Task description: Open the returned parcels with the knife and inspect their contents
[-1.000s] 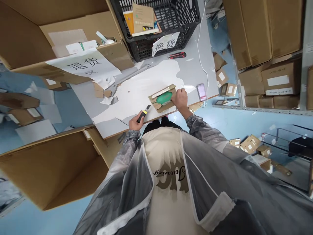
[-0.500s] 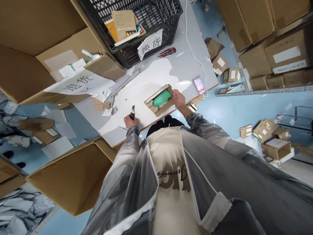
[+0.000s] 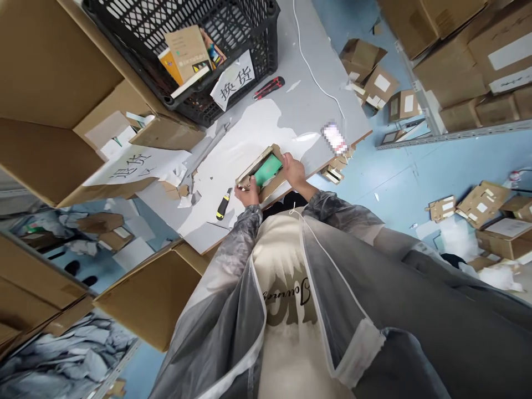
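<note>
An opened cardboard box [image 3: 273, 187] with a green item [image 3: 267, 169] inside is held between my two hands above the white table near its front edge. My right hand [image 3: 293, 170] grips the box's right end. At the left end, my left hand [image 3: 248, 194] is closed on the cardboard, thumb at the opening beside the green item. What the green item is, I cannot make out. A yellow and black utility knife [image 3: 224, 204] lies on the table just left of my left hand, blade exposed.
A black plastic crate [image 3: 266, 44] holding books stands at the back, with a red and black utility knife [image 3: 269, 88] before it. Large open cartons [image 3: 166, 293] flank the table on the left. A phone [image 3: 334, 138] with a white cable lies at the right.
My left hand has put down the yellow and black utility knife and moved right to grip the box. The box has shifted slightly left, and the camera view has turned.
</note>
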